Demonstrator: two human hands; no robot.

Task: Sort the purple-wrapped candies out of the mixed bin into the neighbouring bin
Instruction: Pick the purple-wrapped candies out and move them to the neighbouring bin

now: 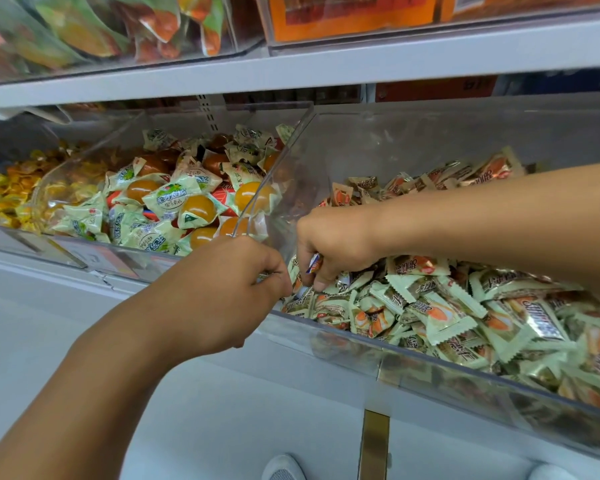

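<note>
Purple-and-orange foil marked the candy (pixel 314 264) pinched in the curled fingers of the right hand (pixel 333 244), at the left end of the mixed bin (pixel 343 336) just beside the clear divider (pixel 274 168). Its long axis stood roughly upright. The neighbouring bin (pixel 94 252) lay directly leftward past that divider; the left hand (pixel 229 289), fingers curled at the mixed bin's front lip, may have pinched a wrapper, though this could not be told.

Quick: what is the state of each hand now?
Left hand: fingers curled at the bin edge; contents cannot be told.
Right hand: pinching a candy.
</note>
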